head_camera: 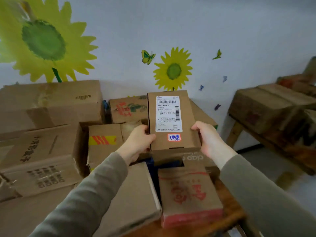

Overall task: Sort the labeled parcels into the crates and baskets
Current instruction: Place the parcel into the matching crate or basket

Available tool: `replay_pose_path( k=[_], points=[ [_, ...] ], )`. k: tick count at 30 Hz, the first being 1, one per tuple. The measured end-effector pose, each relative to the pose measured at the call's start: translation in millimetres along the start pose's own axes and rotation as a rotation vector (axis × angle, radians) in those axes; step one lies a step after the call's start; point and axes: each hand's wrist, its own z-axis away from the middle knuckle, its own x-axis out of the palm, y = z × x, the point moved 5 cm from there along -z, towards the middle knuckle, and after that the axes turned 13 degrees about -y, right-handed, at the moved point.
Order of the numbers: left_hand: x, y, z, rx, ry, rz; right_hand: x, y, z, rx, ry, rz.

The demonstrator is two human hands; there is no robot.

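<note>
Both hands on one parcel: flat brown cardboard box, held upright in mid-frame, above the boxes below, front face toward the camera.

- Left hand: grips the parcel's lower left edge, fingers curled round it, thumb on the front face.
- Right hand: grips the lower right edge the same way, thumb on the front, the other fingers hidden behind the box.
- Parcel front: white shipping label with barcodes on the upper part. Small red-bordered sticker with blue handwriting just below it. Fine print is too small to read.
- Both sleeves are grey-green.

Around it:
- Directly below the parcel is a carton printed "clap", text upside down.
- Nearer the camera are a red-printed box and a plain box, side by side on a brown wooden table. Something dark blue shows in the gap between them; can't tell what it is.
- Left: a stack of big cartons, one with black characters.
- Behind the left hand is a box with a yellow-and-red stripe, and further back a box with red and green print.
- Right: a second wooden table carrying worn cartons, well apart from the parcel.
- Back wall: sunflower decals, butterfly decals.
</note>
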Motion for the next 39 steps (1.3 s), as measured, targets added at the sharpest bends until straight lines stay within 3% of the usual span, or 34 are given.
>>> replay_pose_path(
  k=[9, 20, 27, 39],
  points=[
    [125.2, -20.1, 44.0, 0.009, -0.340, -0.085, -103.5, 53.4, 133.5, 0.005, 0.328, -0.030],
    [347.0, -72.1, 133.9, -0.269, -0.765, 0.056, -266.4, 145.7, 317.2, 0.080, 0.617, -0.131],
    [469.8, -117.4, 183.9, -0.389, -0.927, -0.016, -351.3, 225.1, 410.1, 0.171, 0.751, -0.289],
    [615.7, -194.1, 215.9, -0.527, -1.156, -0.213, -436.6, 339.1, 504.3, 0.245, 1.043, -0.439]
  ],
)
